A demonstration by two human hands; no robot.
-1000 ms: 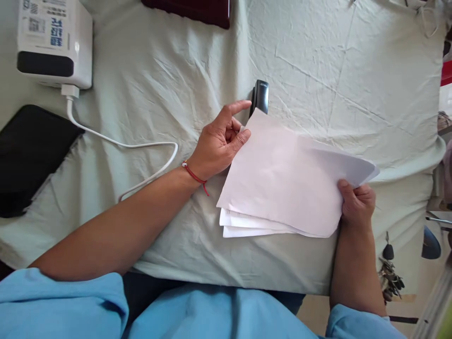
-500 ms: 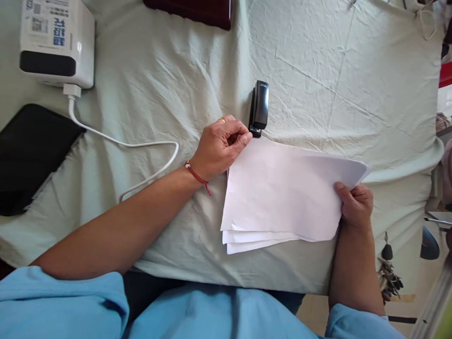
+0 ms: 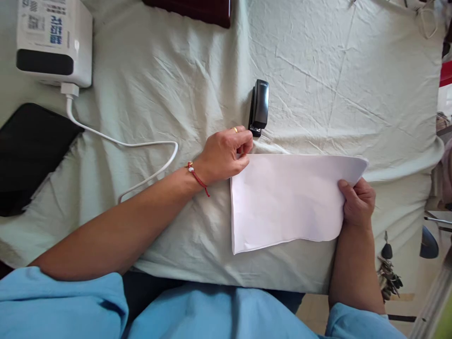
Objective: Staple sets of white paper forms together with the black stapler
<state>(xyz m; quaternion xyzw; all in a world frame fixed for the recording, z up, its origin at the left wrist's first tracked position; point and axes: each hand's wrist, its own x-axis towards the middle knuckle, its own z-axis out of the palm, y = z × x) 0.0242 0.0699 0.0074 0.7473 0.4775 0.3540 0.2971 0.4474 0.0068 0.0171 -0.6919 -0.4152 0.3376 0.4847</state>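
Note:
A stack of white paper sheets (image 3: 286, 200) spans the space between my two hands, its left and lower edges lined up closely. My left hand (image 3: 228, 153) pinches the stack's upper left corner between thumb and fingers. At the right end, my right hand (image 3: 358, 200) grips the sheets with the thumb on top and the fingers underneath, and the paper bends up a little there. Just above my left fingertips a black stapler (image 3: 260, 106) rests on the cloth, its front end pointing toward the paper.
A pale cloth (image 3: 197, 84) with wrinkles covers the table. To the left are a white power adapter (image 3: 83, 52), a white cable (image 3: 141, 143) and a black flat case (image 3: 35, 155). A dark red object (image 3: 197, 9) lies at the top edge. Keys (image 3: 388, 275) hang at the right.
The fanned sheets now lie evenly over one another. My left hand has shifted slightly down with the paper corner, away from the stapler's front. My right hand has barely moved.

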